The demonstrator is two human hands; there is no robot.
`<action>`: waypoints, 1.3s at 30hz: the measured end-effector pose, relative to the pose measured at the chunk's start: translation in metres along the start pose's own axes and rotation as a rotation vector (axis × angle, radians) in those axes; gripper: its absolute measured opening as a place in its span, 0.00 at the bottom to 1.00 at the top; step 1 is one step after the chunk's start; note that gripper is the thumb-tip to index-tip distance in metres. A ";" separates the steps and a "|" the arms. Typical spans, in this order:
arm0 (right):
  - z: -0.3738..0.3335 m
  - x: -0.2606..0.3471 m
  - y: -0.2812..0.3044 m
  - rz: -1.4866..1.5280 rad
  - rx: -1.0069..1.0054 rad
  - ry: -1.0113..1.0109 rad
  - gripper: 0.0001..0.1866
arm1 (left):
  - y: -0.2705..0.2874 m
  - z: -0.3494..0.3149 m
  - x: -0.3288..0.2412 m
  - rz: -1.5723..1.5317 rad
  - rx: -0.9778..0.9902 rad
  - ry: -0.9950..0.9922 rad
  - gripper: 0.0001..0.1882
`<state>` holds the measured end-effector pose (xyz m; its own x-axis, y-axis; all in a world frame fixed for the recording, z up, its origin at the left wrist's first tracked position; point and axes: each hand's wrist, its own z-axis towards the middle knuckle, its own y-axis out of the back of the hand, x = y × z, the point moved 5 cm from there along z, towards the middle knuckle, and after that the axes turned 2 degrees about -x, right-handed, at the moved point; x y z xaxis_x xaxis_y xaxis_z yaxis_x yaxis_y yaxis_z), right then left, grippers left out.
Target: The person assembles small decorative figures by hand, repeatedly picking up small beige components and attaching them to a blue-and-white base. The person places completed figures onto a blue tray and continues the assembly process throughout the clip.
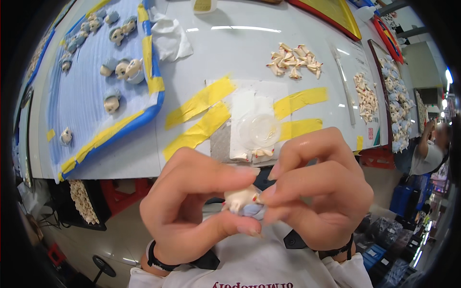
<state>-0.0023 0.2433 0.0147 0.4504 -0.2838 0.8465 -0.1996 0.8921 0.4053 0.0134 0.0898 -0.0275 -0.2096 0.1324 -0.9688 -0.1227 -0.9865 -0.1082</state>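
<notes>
In front of my chest, my left hand (185, 201) grips a small cream-and-blue figurine body (241, 198) between thumb and forefinger. My right hand (321, 192) is closed in a pinch at the figurine's right side, on a tiny cream part with a red tip (257, 197) that touches the body. The fingertips hide much of both. Just beyond the hands, a clear round dish (261, 130) rests on white paper at the table's edge. Several cream parts with red tips (263, 153) lie beside it.
Yellow tape strips (199, 103) flank the paper. At left is a blue-rimmed tray (156, 103) with several doll heads (128, 70). A white cloth (170, 38) lies beside it. Piles of cream parts (294, 61) sit farther back and right. Another person (429, 149) is at far right.
</notes>
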 end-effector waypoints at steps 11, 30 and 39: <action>-0.010 -0.020 0.096 0.061 -0.226 -0.233 0.18 | -0.025 0.019 -0.053 0.857 0.026 -0.552 0.29; -0.032 -0.098 0.299 -1.185 -0.250 -0.482 0.11 | 0.090 0.076 -0.020 1.281 0.067 0.056 0.20; 0.021 -0.114 0.202 -0.706 -0.004 -0.457 0.08 | 0.108 0.070 -0.017 1.161 -0.101 0.247 0.16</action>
<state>-0.1122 0.4482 0.0066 0.0714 -0.8894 0.4515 -0.0003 0.4526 0.8917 -0.0639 -0.0123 -0.0067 0.0495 -0.8562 -0.5143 0.0962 -0.5085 0.8557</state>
